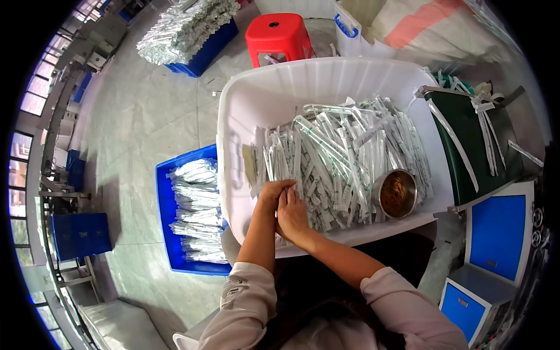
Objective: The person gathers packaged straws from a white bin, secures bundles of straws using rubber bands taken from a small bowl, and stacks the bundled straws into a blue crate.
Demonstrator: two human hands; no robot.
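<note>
My left hand (273, 191) and my right hand (293, 216) meet over the near left part of a large white plastic tub (256, 96). Both are closed around the lower end of a bundle of slim, clear-wrapped packets (279, 160), whose other end points away from me. The fingers hide much of the bundle's near end. Many more loose packets (344, 154) with green print lie heaped across the tub. A round metal bowl (414, 198) rests on them at the right, holding thin orange-brown bands (395, 192), likely rubber bands.
Left of the tub stands a blue crate (163, 219) stacked with bundled packets. Another filled blue crate (213, 48) and a red stool (280, 36) are beyond it. A dark green conveyor belt (466, 137) meets the tub's right side, above a blue-fronted cabinet (496, 233).
</note>
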